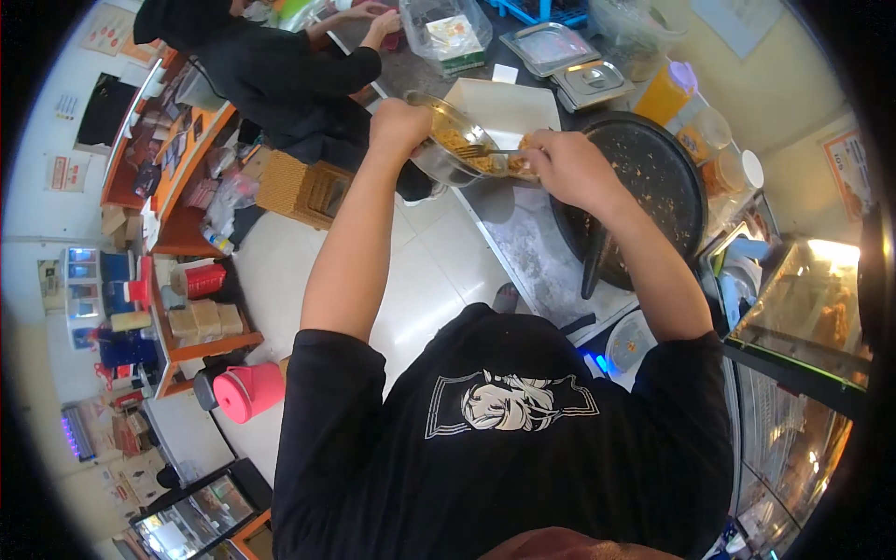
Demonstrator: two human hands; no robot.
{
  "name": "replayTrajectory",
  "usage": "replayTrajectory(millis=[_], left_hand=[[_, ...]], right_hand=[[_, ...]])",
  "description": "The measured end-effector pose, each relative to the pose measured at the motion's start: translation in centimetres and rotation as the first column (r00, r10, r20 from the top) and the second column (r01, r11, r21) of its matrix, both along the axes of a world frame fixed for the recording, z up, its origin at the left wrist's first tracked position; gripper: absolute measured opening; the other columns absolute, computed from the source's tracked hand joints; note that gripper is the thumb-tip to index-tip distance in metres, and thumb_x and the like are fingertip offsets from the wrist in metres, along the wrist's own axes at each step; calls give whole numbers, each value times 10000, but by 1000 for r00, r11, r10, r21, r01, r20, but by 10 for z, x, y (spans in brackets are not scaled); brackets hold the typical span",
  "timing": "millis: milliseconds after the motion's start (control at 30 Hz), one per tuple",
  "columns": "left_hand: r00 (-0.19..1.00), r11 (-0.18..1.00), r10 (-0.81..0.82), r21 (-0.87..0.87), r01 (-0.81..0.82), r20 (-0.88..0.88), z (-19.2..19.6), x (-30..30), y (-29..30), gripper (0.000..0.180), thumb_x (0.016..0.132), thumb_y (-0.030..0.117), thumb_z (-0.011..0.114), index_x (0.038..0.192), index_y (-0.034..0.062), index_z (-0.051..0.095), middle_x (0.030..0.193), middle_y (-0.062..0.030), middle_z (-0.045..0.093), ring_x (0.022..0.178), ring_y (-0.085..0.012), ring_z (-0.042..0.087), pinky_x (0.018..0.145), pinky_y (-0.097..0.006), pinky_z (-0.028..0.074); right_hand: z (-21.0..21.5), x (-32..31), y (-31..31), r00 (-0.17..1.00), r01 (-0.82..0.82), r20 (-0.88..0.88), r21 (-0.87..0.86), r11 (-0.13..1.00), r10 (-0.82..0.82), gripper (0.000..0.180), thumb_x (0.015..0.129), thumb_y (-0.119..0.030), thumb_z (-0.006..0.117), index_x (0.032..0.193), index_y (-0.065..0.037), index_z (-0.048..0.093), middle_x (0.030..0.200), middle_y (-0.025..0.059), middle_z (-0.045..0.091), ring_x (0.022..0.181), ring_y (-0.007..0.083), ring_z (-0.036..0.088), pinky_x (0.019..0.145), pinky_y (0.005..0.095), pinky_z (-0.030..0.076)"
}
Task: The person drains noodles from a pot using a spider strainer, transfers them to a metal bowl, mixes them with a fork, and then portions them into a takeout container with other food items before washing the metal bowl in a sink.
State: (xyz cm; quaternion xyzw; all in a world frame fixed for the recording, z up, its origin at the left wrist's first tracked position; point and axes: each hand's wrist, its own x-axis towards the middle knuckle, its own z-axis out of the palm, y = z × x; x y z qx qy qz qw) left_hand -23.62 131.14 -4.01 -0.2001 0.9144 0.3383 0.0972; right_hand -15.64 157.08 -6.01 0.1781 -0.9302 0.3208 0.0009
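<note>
In my left hand is the rim of a shiny metal bowl, tilted toward the right. Yellow-orange food lies inside it; its exact kind is hard to make out. My right hand is closed around the handle of a fork, whose head reaches into the bowl. Just behind the bowl and the fork stands an open white carton box. Below my right forearm sits a wide black pan with food crumbs stuck to it and a dark handle toward me.
Metal lids and a clear plastic tub stand at the back of the counter. Jars and a yellow container line the right wall, near a glass display case. A co-worker in black works at the far left.
</note>
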Motion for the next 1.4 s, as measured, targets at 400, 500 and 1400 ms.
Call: replayTrajectory(millis=[400, 500, 1400], left_hand=[[882, 786, -280, -436, 438, 380, -12, -82, 8, 292, 835, 139, 641, 573, 20, 597, 530, -99, 550, 445, -214, 544, 389, -387, 381], [902, 766, -230, -503, 399, 365, -7, -81, 31, 192, 845, 163, 636, 708, 42, 695, 705, -101, 662, 611, -219, 640, 548, -388, 466], [775, 612, -573, -490, 621, 266, 24, -44, 30, 208, 775, 118, 578, 695, -46, 678, 601, -218, 644, 469, -324, 633, 456, -397, 490]], right_hand=[[-27, -12, -3, 941, -134, -304, 73, 988, 150, 124, 868, -153, 645, 897, -33, 654, 897, 153, 672, 908, 357, 653, 787, 463, 521], [-46, -24, 0, 939, -94, -322, 103, 990, 122, 138, 829, -143, 670, 916, -36, 657, 912, 143, 674, 924, 344, 659, 802, 460, 528], [-102, -20, -1, 955, 147, -216, -242, 959, -201, 159, 922, -148, 550, 894, -3, 609, 865, 214, 662, 845, 416, 652, 758, 509, 526]])
